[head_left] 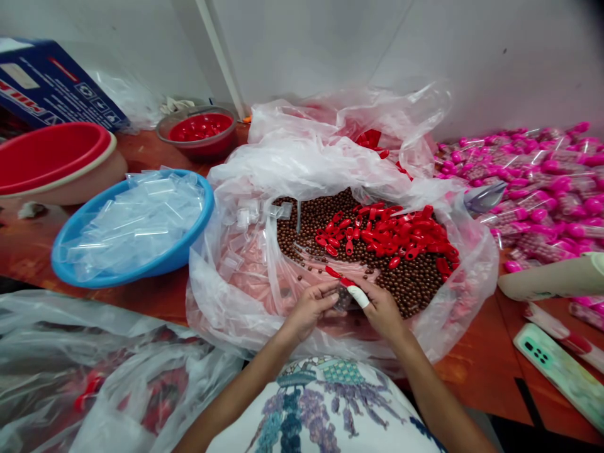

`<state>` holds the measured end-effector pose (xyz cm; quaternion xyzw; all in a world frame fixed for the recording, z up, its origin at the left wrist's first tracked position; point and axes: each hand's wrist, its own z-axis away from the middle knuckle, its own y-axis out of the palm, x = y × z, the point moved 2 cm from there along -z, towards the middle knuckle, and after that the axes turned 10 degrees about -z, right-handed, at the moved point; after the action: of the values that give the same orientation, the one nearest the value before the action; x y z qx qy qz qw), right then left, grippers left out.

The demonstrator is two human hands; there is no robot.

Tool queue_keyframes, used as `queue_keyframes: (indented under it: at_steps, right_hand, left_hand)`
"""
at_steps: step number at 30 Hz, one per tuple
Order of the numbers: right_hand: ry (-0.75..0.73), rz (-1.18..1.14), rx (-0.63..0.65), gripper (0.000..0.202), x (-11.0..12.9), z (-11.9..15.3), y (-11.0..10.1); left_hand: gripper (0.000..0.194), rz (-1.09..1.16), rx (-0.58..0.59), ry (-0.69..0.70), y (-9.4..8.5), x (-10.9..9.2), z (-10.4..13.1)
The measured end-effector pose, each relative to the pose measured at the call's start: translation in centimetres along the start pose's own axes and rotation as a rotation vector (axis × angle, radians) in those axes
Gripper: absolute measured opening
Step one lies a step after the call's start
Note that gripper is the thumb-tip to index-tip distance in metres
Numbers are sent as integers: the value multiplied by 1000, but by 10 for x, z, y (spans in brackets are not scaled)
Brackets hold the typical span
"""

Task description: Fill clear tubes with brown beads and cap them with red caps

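My left hand (314,308) pinches the side of a small clear plastic piece (340,298) over the near part of a big plastic bag. Close beside it, my right hand (375,305), with white tape around one finger, grips a red plastic piece (340,277) at the top of the clear one. Under and beyond both hands, the open bag (283,157) holds many brown beads (311,217). Several red plastic pieces (377,233) lie on the beads. Clear wrappers (240,251) sit in the bag's left part.
A blue basin (202,220) of clear containers stands left, near a red basin (56,157), a bowl (229,135) of red pieces and a blue box (56,85). Pink-capped tubes (552,182), a beige roll (547,279) and a phone (561,374) lie right.
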<state>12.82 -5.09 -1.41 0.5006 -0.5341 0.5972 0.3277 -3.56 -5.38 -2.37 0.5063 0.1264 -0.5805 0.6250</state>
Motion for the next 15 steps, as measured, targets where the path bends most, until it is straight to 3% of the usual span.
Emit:
queue_keyframes:
  at_steps: [3, 7, 15]
  right_hand:
    - [-123, 168, 82, 46, 6, 2, 0]
    - [-206, 370, 61, 69, 8, 4, 5]
    - [-286, 450, -10, 51, 3, 4, 9]
  left_hand:
    - [45, -10, -25, -3, -1, -2, 0]
    - [45, 30, -78, 0, 1, -1, 0]
    - [46, 87, -50, 19, 9, 1, 3]
